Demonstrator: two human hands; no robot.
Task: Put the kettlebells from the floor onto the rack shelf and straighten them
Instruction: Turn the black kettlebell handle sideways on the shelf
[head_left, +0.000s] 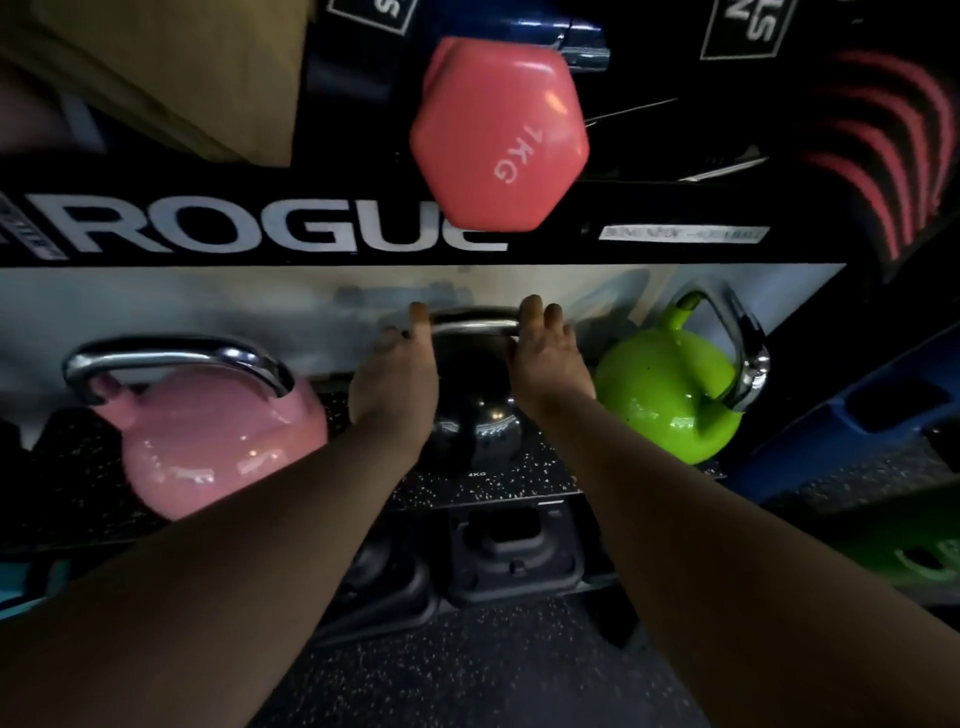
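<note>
Three kettlebells stand on the speckled rack shelf (519, 486). A black kettlebell (475, 410) with a chrome handle sits in the middle, a "4KG" label on the shelf before it. My left hand (397, 374) and my right hand (545, 358) press against its two sides, fingers up by the ends of the handle. A pink kettlebell (218, 441) stands upright to the left. On the right a green kettlebell (665, 395) has its handle turned toward the right.
Above runs a black rack beam (260, 228) lettered ROGUE. A pink 1KG dumbbell (498, 140) pokes over it from the upper shelf. A blue frame part (852, 431) stands at the right. Dark speckled floor (467, 675) lies below the shelf.
</note>
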